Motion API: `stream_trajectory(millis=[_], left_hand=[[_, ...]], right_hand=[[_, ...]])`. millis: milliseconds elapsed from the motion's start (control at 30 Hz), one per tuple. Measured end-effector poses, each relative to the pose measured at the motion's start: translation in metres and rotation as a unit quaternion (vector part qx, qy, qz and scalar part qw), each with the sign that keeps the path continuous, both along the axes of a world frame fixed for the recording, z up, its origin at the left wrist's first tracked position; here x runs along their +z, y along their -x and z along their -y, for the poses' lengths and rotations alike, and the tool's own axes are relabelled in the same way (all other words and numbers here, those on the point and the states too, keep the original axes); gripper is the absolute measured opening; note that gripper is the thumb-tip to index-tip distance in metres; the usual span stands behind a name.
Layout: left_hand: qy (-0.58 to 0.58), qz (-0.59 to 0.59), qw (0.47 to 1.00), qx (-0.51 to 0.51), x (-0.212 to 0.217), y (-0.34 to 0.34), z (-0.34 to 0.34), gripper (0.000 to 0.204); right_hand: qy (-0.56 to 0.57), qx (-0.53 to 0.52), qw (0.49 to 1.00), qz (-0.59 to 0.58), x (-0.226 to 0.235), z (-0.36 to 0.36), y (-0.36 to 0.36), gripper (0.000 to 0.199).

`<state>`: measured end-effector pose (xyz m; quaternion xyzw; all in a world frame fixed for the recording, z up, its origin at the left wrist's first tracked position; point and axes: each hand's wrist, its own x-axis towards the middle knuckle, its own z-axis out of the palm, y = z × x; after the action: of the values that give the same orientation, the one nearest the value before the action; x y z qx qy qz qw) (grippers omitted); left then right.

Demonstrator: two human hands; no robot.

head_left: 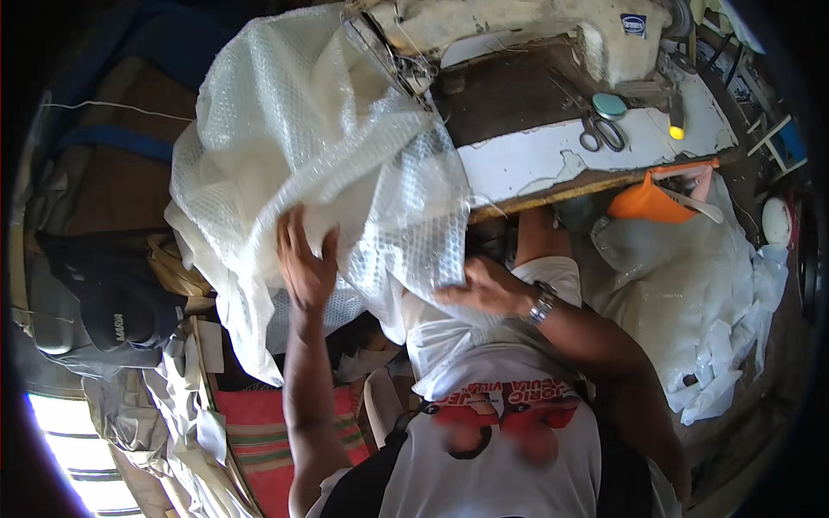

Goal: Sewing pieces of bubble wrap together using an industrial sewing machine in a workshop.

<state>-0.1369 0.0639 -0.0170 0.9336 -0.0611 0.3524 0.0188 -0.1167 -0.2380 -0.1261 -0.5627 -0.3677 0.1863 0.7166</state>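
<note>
A large, crumpled sheet of clear bubble wrap point(276, 112) drapes from the sewing machine point(518, 34) over the table's left end and down to my lap. My left hand point(308, 266) lies against its lower folds, thumb and fingers apart. Near my knee, my right hand point(490, 289) pinches the sheet's lower right edge; a metal watch point(541, 304) circles that wrist. The bubble wrap reaches up beneath the machine's needle end point(414, 69), where its folds hide part of the contact.
Black scissors point(602, 129), a round teal container point(609, 106) and a yellow-tipped tool point(676, 116) rest on the worn tabletop point(527, 160). An orange pouch point(658, 200) hangs at its front edge. More plastic sheeting point(682, 302) is heaped at right; a dark cap point(117, 298) lies left.
</note>
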Motion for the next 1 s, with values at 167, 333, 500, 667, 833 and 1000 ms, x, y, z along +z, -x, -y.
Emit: stream_trajectory(millis=[167, 333, 500, 667, 833, 1000], left_hand=[[0.006, 0.002, 0.998, 0.069, -0.05, 0.07, -0.01, 0.04], [0.057, -0.125, 0.975, 0.173, -0.055, 0.074, -0.064, 0.048], [-0.006, -0.133, 0.987, 0.094, -0.032, 0.071, -0.126, 0.031], [-0.362, -0.081, 0.913, 0.169, 0.017, 0.083, -0.232, 0.039], [-0.345, 0.02, 0.933, 0.103, 0.025, 0.012, -0.299, 0.036], [-0.366, 0.052, 0.928, 0.055, 0.02, -0.003, -0.266, 0.034]], right_hand=[[-0.085, 0.085, 0.963, -0.24, 0.02, 0.051, -0.004, 0.03], [-0.154, 0.033, 0.971, -0.181, 0.058, 0.064, -0.029, 0.023], [-0.095, -0.003, 0.984, -0.15, 0.069, 0.085, -0.043, 0.024], [-0.103, 0.117, 0.911, -0.382, 0.064, 0.067, -0.034, 0.029], [0.034, -0.012, 0.999, 0.037, 0.062, -0.027, 0.019, 0.029], [0.152, -0.037, 0.987, -0.028, 0.026, -0.034, 0.042, 0.027]])
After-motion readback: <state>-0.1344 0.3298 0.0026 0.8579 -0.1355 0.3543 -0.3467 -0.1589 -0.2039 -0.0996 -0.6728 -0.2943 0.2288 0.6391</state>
